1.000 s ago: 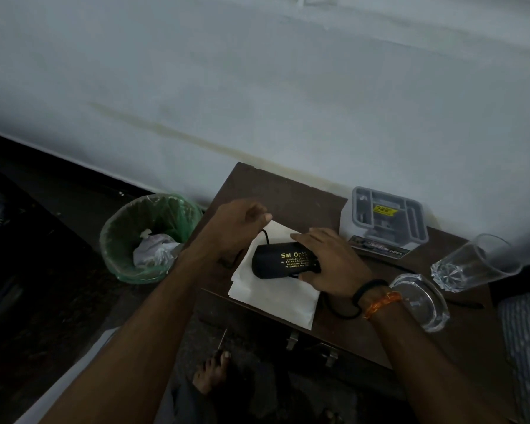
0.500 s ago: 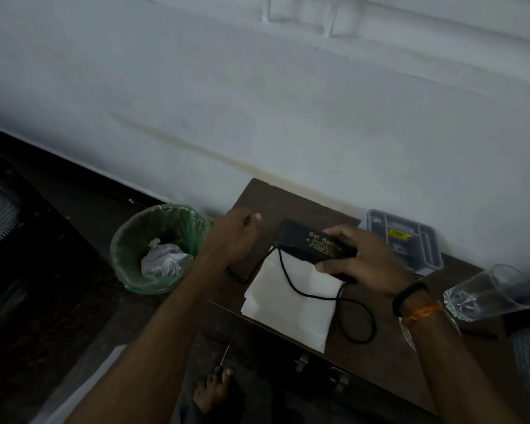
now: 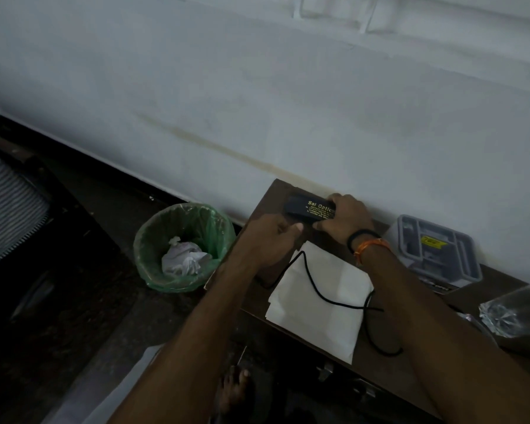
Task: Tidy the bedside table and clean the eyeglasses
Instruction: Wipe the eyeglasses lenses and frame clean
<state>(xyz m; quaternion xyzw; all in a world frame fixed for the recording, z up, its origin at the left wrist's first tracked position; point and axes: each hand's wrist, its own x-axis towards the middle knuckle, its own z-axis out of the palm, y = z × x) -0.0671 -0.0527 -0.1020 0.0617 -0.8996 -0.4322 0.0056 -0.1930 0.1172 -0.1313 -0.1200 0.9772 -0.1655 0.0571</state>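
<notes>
Gripping a black glasses case at the tabletop's far corner, the right hand curls around its end. The left hand, loosely curled, seems to pinch a black cord. Rigid and light, the case looks best held across its long sides.

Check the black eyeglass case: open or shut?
Shut: the black eyeglass case with gold lettering shows one unbroken lid face with no gap, gripped by the right hand near the wall.
</notes>
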